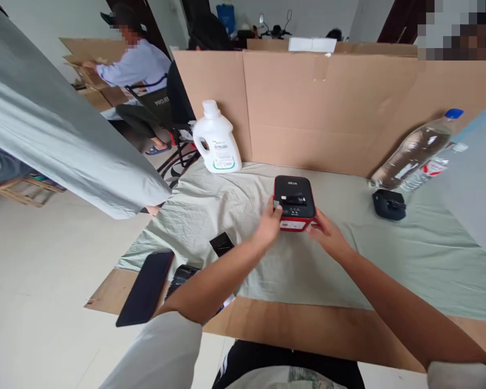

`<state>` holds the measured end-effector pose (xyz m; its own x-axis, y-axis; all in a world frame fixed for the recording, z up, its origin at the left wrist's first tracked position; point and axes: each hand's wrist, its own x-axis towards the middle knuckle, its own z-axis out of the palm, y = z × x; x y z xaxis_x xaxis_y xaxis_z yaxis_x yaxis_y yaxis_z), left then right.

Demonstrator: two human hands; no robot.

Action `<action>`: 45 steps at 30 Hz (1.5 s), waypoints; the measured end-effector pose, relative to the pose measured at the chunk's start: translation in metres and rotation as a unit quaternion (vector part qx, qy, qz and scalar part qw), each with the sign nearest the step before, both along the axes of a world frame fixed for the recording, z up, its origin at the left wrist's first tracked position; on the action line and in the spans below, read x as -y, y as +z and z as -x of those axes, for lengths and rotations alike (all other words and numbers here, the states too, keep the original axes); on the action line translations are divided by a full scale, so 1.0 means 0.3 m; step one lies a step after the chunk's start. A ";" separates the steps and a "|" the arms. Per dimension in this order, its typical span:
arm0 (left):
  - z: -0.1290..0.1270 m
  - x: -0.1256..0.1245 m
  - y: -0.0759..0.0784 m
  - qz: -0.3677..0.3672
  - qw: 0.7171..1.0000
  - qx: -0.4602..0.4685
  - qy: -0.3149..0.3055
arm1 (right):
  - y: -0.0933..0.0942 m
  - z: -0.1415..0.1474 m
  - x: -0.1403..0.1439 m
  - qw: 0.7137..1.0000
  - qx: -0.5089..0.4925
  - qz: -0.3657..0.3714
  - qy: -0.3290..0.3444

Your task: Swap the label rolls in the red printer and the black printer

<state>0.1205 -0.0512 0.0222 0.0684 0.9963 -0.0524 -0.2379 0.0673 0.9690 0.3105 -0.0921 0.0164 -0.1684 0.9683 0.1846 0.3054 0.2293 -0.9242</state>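
- Cardboard wall [348,102]: stands upright behind the work area, closing off the far side.
- Cloth [409,254]: pale green, wrinkled, spread over flat cardboard on the floor; everything listed below rests on it or at its edge.
- Water bottle [415,148]: clear with a blue cap, lying tilted against the wall at far right.
- Jug [216,138]: white, upright at the far left corner, well apart from the hands.
- Box [294,202]: red body with a black top, at mid-cloth between both hands. It looks rigid, light and smooth-sided; the two opposite side walls seem the best hold.
- Phone [146,286]: dark, flat at the near left edge, beside a second dark device and a small black card.
- Left hand [269,227]: its grip is partly closed, fingertips touching the box's left side.
- Right hand [326,232]: its grip is loosely closed against the box's lower right corner.
- Black holder [389,204]: to the right of the box, clear of both hands.
- Nothing lies between hands and box.
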 end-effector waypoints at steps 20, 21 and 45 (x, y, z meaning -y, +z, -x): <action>-0.112 0.266 -0.098 0.018 0.993 -0.076 -0.093 | -0.038 -0.092 0.291 0.955 0.138 -0.210 -0.160; -0.103 0.244 -0.096 0.009 0.991 -0.078 -0.106 | -0.039 -0.079 0.283 0.948 0.141 -0.236 -0.160; -0.078 0.066 -0.088 -0.180 0.938 -0.151 -0.254 | -0.163 -0.046 0.293 0.867 0.239 -0.375 -0.225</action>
